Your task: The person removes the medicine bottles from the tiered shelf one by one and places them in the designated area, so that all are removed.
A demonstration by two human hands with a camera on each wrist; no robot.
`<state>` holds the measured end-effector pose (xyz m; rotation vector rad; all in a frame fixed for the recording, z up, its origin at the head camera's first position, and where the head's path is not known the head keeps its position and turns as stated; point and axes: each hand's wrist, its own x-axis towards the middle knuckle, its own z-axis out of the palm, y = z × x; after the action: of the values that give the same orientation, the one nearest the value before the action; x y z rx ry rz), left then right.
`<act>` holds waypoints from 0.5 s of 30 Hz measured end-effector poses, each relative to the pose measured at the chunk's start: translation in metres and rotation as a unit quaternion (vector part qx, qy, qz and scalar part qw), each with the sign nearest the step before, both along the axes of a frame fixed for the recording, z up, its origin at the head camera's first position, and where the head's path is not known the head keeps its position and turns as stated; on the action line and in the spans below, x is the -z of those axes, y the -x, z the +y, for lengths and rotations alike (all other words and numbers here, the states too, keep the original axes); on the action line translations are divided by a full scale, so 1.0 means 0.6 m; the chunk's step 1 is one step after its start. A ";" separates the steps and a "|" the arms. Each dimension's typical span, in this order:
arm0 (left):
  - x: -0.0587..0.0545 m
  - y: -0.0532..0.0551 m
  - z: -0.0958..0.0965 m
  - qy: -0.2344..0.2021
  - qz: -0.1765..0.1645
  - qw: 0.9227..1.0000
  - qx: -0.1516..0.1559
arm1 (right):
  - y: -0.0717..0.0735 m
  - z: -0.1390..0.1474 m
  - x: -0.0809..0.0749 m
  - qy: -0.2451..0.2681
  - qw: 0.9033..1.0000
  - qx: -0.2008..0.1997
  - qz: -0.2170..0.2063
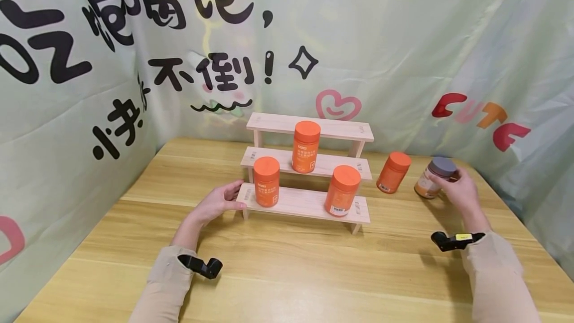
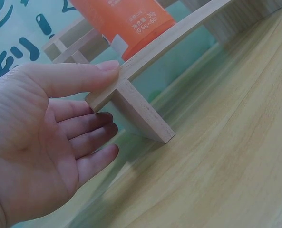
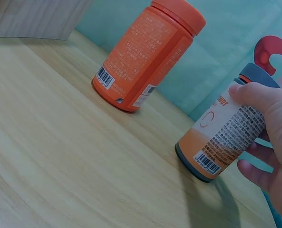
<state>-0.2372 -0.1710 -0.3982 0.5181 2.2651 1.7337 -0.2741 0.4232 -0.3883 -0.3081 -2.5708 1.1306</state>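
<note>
At the left end of the lowest step of a three-tier wooden display stand (image 1: 298, 203), my left hand (image 1: 214, 204) pinches the board. In the left wrist view its thumb (image 2: 79, 78) lies on top, the index finger against the board's end. My right hand (image 1: 464, 191) grips a white-and-orange jar with a grey-blue lid (image 3: 217, 133), thumb in front, other fingers partly hidden behind. This jar tilts slightly; I cannot tell whether its base touches the table. Just left of it stands an orange jar (image 1: 393, 173) on the table.
The lowest step bears an orange jar (image 1: 266, 183) on the left and another orange jar (image 1: 343, 191) on the right. A third orange jar (image 1: 306, 148) stands on the middle step. Behind the wooden table (image 1: 287, 273) hangs a printed curtain (image 1: 381, 39).
</note>
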 end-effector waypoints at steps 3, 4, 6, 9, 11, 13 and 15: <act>0.000 0.000 0.000 0.000 -0.001 1.000 0.000 | 0.017 0.024 0.025 -0.013 1.000 0.004 0.008; 0.000 0.000 0.000 0.000 -0.001 1.000 0.000 | 0.018 0.028 0.027 -0.008 1.000 -0.001 0.011; -0.001 -0.001 0.000 -0.002 -0.002 1.000 -0.001 | 0.013 0.026 0.021 0.004 1.000 -0.016 0.016; -0.001 -0.001 -0.001 0.000 -0.003 1.000 -0.001 | -0.010 0.008 -0.003 0.047 0.998 -0.032 0.024; -0.001 0.000 -0.001 0.001 -0.004 1.000 -0.002 | -0.028 -0.006 -0.023 0.073 0.996 -0.041 0.028; -0.001 0.001 0.000 0.001 -0.005 1.000 -0.003 | -0.042 -0.015 -0.037 0.083 0.995 -0.040 0.037; 0.000 0.001 0.000 0.000 -0.006 1.000 -0.003 | -0.052 -0.020 -0.050 0.081 0.995 -0.043 0.042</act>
<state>-0.2381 -0.1712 -0.3983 0.4998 2.2618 1.7357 -0.2429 0.4114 -0.3581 -0.1841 -2.4453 1.3564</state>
